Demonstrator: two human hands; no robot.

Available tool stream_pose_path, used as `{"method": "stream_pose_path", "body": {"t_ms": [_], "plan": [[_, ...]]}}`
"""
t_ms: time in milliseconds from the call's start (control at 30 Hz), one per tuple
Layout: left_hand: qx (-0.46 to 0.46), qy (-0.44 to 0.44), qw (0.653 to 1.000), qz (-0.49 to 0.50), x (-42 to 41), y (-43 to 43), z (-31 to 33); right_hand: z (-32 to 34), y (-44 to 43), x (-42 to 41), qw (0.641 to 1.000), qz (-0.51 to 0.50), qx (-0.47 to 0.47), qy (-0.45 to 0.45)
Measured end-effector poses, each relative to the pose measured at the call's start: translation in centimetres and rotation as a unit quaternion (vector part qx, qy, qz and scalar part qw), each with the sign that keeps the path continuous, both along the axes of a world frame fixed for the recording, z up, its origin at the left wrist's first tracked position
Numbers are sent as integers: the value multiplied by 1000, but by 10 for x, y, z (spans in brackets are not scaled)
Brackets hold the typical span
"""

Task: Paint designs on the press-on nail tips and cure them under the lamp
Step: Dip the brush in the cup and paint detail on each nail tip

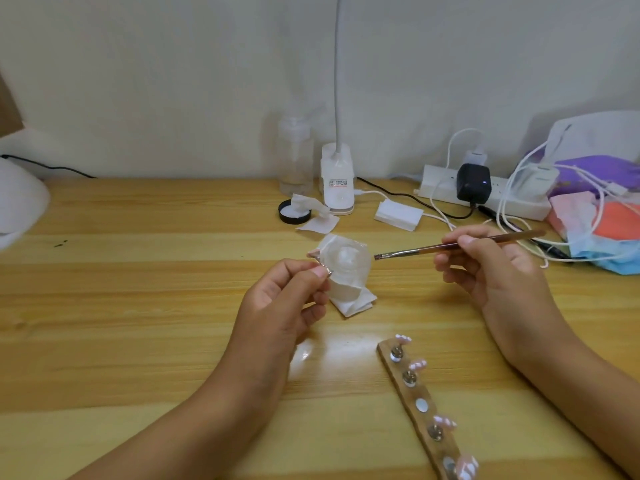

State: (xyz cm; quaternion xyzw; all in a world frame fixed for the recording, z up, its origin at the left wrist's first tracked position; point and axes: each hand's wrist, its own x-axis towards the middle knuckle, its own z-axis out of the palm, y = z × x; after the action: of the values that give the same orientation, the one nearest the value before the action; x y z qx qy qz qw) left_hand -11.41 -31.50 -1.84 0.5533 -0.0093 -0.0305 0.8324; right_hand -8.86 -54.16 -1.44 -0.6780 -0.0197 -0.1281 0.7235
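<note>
The left hand (287, 299) pinches a small metal-based stand between thumb and fingertips, and on it sits what looks like a pale pink nail tip (314, 253), held up over the glass dish (341, 261) on its folded tissue (353, 301). The right hand (491, 268) grips a thin brown brush (450, 244) like a pen, with the bristles pointing left and stopping just short of the dish.

To paint cleanly, I'd say she should rest both wrists on the table (138, 306), bring the tip closer to the brush, load only a little gel, and pull short strokes from base to edge.

Four more tips stand on the wooden holder strip (412, 389) near right, with one bare magnet spot (421, 405) between them. A white rounded shape (20, 202) at the far left edge may be the curing lamp, though it is cut off.

The only writing I see is a red-printed label on the clip lamp base (337, 183), too small to read.
</note>
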Motion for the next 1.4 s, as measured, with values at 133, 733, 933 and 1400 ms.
{"method": "stream_pose_path", "body": {"t_ms": [133, 733, 933, 1400], "plan": [[4, 0, 1000, -5, 0, 0, 0, 0, -1, 1, 1000, 22, 20, -9], [16, 0, 1000, -11, 2, -1, -1, -4, -1, 8, 997, 31, 50, 55], [16, 1, 1000, -14, 1, -1, -1, -3, -1, 8, 996, 23, 55, 65], [34, -17, 999, -30, 0, -1, -1, -4, 0, -1, 995, 68, -45, -62]]}}
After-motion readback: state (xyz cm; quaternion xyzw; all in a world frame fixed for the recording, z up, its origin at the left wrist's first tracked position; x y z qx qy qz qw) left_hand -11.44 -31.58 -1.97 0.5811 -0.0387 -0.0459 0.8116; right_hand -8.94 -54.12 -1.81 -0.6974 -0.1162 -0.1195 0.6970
